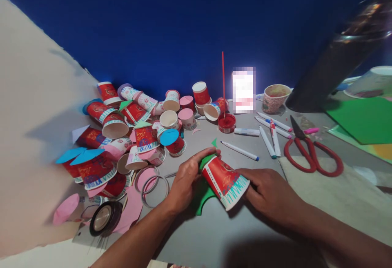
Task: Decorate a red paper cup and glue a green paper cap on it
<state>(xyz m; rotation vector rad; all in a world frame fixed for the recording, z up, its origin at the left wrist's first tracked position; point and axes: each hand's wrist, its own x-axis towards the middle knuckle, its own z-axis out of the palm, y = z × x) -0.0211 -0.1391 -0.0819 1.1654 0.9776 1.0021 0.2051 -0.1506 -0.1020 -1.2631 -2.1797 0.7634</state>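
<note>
A red paper cup (222, 178) with teal and blue marker strokes near its white rim is tilted between both hands. Green paper (203, 196) shows at its base end and beneath it. My left hand (187, 178) holds the base end, its fingers stretched along the green paper. At the rim end, my right hand (263, 188) grips the cup, with some fingers hidden inside or behind it. Red-handled scissors (312, 153) lie open to the right of the hands.
Many decorated cups (147, 139) are piled at the left. Several markers (240, 150) lie beyond the hands, near a red pot (227, 123) with a stick. A dark cylinder (321, 64), green paper sheet (364, 119) and beige cloth (330, 194) are at the right.
</note>
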